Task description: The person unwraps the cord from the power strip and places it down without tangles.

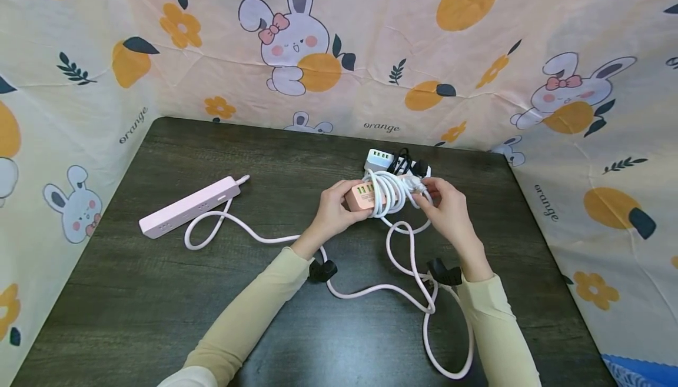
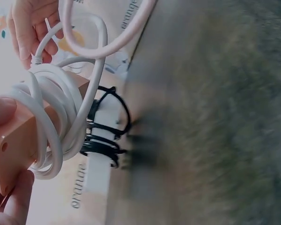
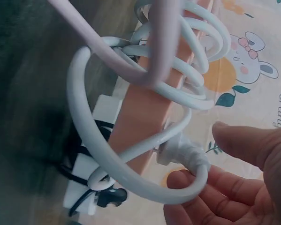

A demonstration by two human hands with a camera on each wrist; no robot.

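Note:
My left hand [image 1: 336, 207] grips one end of a peach-orange power strip [image 1: 359, 197], thumb and fingers on its sides in the left wrist view. Loops of white cord [image 3: 192, 70] are wound around the strip. At its other end, a white plug [image 3: 175, 150] sits against the socket face. My right hand [image 1: 450, 213] is beside this plug, fingertips at the cord's base and thumb apart from it in the right wrist view. Behind lies a white power strip [image 1: 378, 159] with black cord [image 2: 102, 147] wound around it.
A pink power strip [image 1: 190, 207] lies at the left of the dark table [image 1: 254, 316]. Its long pink cord [image 1: 365, 291] runs in loops below both hands and under the wrists. Printed cloth [image 1: 212, 69] hangs along the back and sides.

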